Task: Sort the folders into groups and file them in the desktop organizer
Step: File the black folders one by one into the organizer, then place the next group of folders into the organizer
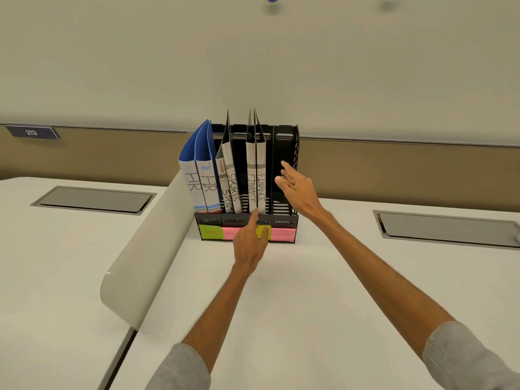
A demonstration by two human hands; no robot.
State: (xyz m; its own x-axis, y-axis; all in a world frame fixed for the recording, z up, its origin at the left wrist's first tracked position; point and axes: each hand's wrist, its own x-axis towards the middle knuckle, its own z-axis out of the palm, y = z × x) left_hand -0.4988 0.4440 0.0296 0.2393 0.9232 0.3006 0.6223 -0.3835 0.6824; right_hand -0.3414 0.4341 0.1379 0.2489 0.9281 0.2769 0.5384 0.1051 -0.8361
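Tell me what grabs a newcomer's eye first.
The black desktop organizer at the back of the desk stands out, holding paired folders lettered HR, SPORTS and FINANCE, its rightmost slot empty. The left hand points a finger at the FINANCE pair's base; the right hand hovers open by the empty slot.

The person wears a light grey long-sleeved top, seen only as two sleeves at the bottom edge of the view. The left sleeve [180, 367] is a soft, matte knit with a smooth surface and a rounded, slightly bulky hem. The right sleeve [467, 358] is the same grey. Its weave shows as a fine speckled grain, and its hem forms a thicker band with small puckers along the edge. Both sleeves end partway up the forearms, leaving the wrists, the left grip [250, 244] and the right grip [298, 190] bare. The forearms are slim, with fine hairs along their edges; the fingers are long and slender.
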